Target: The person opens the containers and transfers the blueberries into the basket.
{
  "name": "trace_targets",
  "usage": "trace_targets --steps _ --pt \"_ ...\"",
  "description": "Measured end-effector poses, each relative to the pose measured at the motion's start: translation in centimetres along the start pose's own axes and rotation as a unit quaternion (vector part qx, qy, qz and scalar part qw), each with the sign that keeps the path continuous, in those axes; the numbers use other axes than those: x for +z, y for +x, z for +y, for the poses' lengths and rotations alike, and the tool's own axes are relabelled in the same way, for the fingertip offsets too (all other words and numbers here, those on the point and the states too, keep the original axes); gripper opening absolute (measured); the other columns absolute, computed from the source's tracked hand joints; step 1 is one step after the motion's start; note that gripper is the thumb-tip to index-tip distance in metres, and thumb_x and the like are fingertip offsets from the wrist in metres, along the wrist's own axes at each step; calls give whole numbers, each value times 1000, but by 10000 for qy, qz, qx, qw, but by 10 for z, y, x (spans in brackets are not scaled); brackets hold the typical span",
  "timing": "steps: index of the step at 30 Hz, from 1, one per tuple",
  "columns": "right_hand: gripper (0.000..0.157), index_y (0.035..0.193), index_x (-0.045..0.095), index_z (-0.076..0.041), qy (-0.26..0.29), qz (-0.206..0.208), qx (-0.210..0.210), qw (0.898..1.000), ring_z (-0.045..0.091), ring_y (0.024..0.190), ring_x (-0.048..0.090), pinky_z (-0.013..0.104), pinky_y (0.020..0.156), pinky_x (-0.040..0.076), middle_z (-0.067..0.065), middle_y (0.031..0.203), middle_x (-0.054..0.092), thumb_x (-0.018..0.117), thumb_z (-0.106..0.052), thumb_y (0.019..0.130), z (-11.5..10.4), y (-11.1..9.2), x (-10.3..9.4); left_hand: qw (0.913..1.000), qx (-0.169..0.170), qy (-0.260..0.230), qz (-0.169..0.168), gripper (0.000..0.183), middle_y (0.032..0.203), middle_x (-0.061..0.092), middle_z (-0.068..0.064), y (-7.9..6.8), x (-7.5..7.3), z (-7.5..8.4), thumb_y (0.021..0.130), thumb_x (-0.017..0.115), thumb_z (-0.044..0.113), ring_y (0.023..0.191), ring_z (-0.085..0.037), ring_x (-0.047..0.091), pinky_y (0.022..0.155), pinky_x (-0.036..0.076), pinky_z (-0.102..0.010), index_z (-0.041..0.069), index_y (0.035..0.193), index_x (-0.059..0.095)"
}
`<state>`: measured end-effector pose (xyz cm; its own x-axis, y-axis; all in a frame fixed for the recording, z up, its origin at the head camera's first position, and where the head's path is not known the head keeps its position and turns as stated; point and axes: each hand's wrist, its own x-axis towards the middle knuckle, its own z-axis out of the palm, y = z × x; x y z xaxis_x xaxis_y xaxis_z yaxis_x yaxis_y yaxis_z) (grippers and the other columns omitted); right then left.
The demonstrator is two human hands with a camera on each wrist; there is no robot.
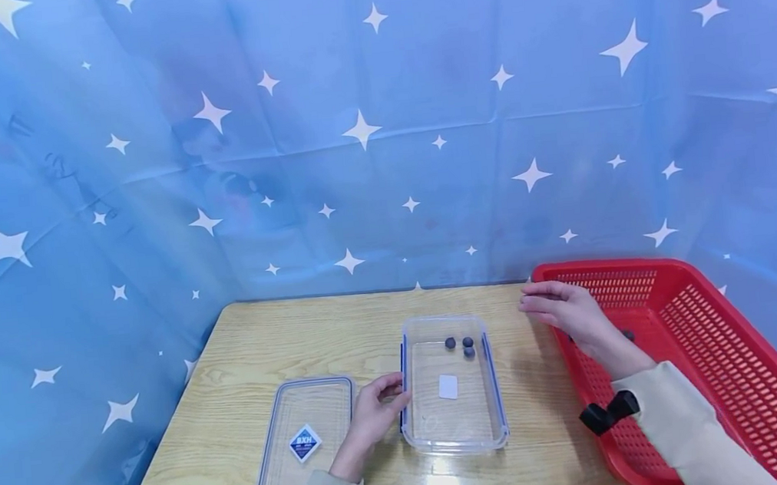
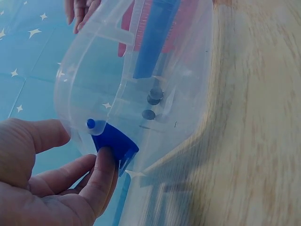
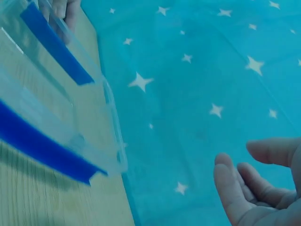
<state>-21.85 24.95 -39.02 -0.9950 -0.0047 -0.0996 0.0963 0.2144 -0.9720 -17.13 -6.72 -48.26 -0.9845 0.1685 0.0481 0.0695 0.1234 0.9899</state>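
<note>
A clear plastic container (image 1: pixel 421 424) with blue side clips stands in the middle of the wooden table. In its far end lie three small dark round pieces (image 1: pixel 461 344), and a white square label (image 1: pixel 447 386) shows on its floor. My left hand (image 1: pixel 393 396) rests against the container's left wall, and one fingertip (image 2: pixel 106 162) touches the blue clip (image 2: pixel 117 141); the thumb stays apart. My right hand (image 1: pixel 538 302) hovers above the near-left corner of the red basket (image 1: pixel 718 368), fingers relaxed (image 3: pixel 225 183) and holding nothing.
The container's clear lid (image 1: pixel 303 450), with a blue diamond sticker, lies flat left of my left hand. A small dark piece (image 1: pixel 629 335) shows in the basket behind my right wrist. A blue star-patterned cloth (image 1: pixel 379 135) closes off the back and sides.
</note>
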Motion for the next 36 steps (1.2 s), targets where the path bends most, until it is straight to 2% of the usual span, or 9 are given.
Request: trace_targets --steps 2,5,14,22,28,36 --pt "47 124 53 1 139 -84 -22 9999 2 89 63 22 83 51 3 107 62 67 -24 88 -1 3 10 10000 21 11 15 34 106 59 -32 3 0 -11 84 63 -4 98 -39 57 77 47 -16 -19 114 54" --pt "46 126 47 12 371 -238 -54 9990 3 86 63 23 82 52 7 104 63 63 -13 90 -6 5 27 10000 25 71 40 36 106 61 -27 8 0 -26 84 65 0 97 -32 59 78 49 -19 -15 115 56" --pt "43 125 46 14 542 -381 169 9977 5 84 62 26 83 52 13 106 63 60 -5 90 -1 24 69 10000 65 9 26 36 104 61 -27 8 0 -26 84 64 0 96 -31 59 76 49 -18 -17 114 55" --pt "38 121 53 12 421 -115 438 9981 12 84 64 31 81 53 18 106 65 62 -4 88 9 35 94 9998 41 163 58 36 104 61 -26 8 -1 -26 83 66 0 96 -31 59 78 48 -18 -15 114 56" --pt "35 120 54 11 453 53 832 9955 24 96 65 37 86 51 24 114 62 59 -4 89 12 38 109 9998 86 145 73 35 103 62 -27 6 -1 -23 83 65 0 95 -32 60 78 50 -21 -15 113 57" --pt "40 126 49 11 454 53 1124 9926 39 115 52 47 97 42 27 124 54 58 -5 90 24 38 122 9997 166 165 67 34 103 62 -27 7 0 -24 82 66 -1 95 -34 60 78 50 -22 -16 112 57"
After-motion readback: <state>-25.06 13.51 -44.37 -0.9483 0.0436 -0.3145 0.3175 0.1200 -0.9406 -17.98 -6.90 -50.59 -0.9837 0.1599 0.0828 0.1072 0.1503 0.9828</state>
